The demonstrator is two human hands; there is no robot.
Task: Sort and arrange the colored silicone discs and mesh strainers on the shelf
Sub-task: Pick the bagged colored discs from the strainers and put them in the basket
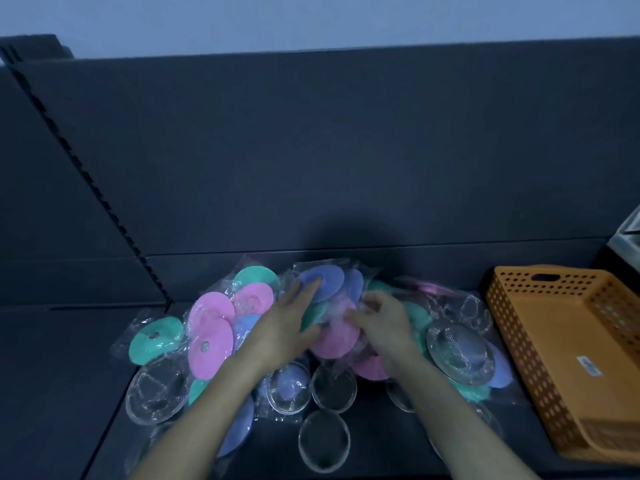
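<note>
A heap of bagged silicone discs lies on the dark shelf: pink discs, green discs and blue discs. Round mesh strainers in clear bags sit around the heap, some along the front. My left hand lies flat over the middle of the pile, fingers stretched toward a blue disc. My right hand has its fingers curled into the clear wrapping over a pink disc; whether it grips that bag is unclear.
An orange perforated plastic basket stands at the right end of the shelf. A dark panel forms the back wall, and another with a toothed edge slants on the left. A pale object shows at the far right edge.
</note>
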